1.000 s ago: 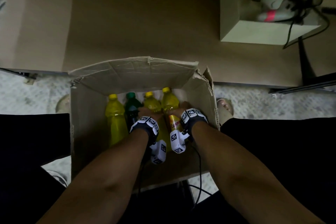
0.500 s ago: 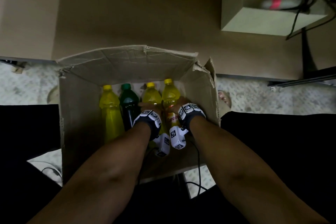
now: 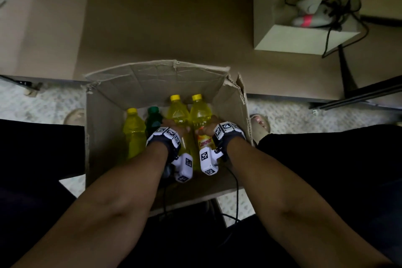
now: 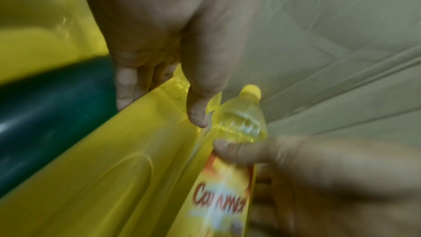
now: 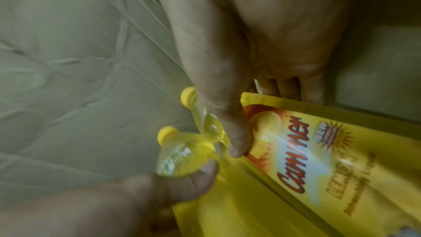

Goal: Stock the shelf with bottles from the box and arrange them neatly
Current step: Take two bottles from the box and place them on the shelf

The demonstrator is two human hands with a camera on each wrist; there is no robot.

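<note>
Hands are both down in the cardboard box (image 3: 104, 128), each wrapped round one bottle. The left hand (image 3: 174, 125) has its fingers and thumb curled about the upper body of a plain yellow bottle (image 3: 178, 113); the right hand (image 3: 206, 126) grips the labelled yellow bottle (image 3: 199, 113) just to its right, thumb across the top of the label. The two held bottles touch along their sides, caps pointing to the far wall of the box.

To lift them well, I judge it best to raise both straight up and slightly apart, so they do not rub or catch on each other, and to keep the right one away from the torn right flap. Gripping below the shoulder, as now, should stop the smooth plastic from sliding.

Left in the box, to the left of the held pair, are a green bottle (image 3: 153, 118) and, left of it, another yellow bottle (image 3: 133, 130). Whether more lie under the arms cannot be told.

Beyond the box stands a smaller open carton (image 3: 304, 39) holding cables and a pale bundle. The shelf itself is not clearly identifiable here.
</note>
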